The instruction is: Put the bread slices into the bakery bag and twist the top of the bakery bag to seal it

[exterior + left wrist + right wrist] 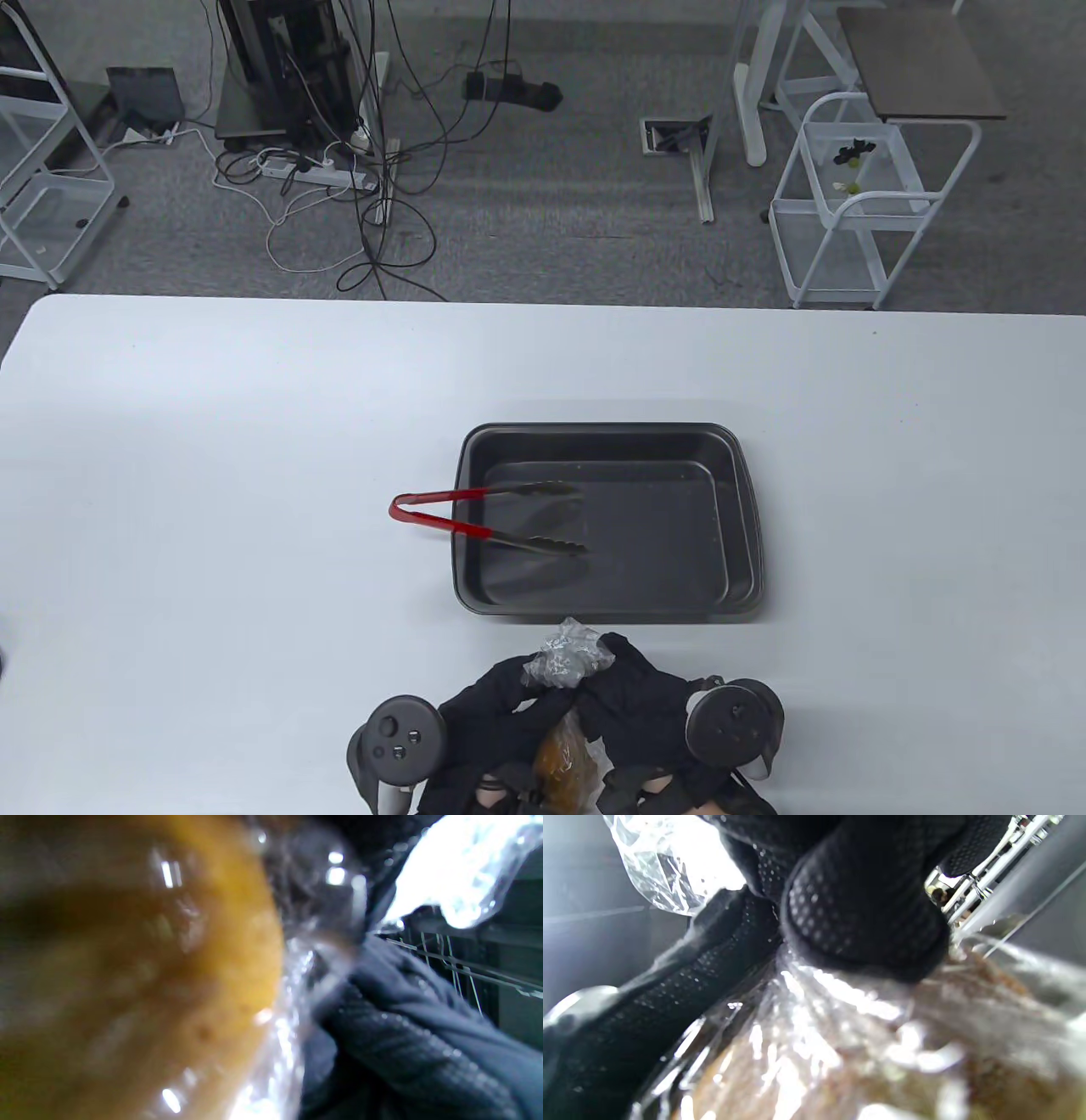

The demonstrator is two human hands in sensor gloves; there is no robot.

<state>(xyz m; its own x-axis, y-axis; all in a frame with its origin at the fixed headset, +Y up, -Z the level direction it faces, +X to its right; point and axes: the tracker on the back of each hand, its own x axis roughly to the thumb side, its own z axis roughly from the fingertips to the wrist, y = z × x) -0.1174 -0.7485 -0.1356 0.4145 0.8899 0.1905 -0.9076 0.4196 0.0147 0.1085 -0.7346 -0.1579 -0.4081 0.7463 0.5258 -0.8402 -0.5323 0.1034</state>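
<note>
At the 6 o'clock edge of the counter (212, 475), your two hands meet over the bakery bag (567, 658). Your left hand (496, 709) and right hand (640, 692) both curl their fingers round the gathered plastic neck, whose crumpled tuft stands out beyond them toward 12 o'clock. The bread slices (562, 755) show golden-brown through the film just below the grip, toward 6 o'clock.

The bag's long axis appears to run from 6 to 12 o'clock, with the loaded end nearest you and the mouth pointing away toward the baking tray (738, 518). That tray holds no bread; red-handled tongs (488, 518) lie across its 9 o'clock rim, tips inside.

Expect the film to be thin, slick and springy, so a loose twist is likely to unwind. The slices are soft and light and will crush if squeezed. Take hold high on the neck, clear of the bread, as the right wrist view shows your fingertips (865, 921) pressing where the plastic bunches above the crust.
</note>
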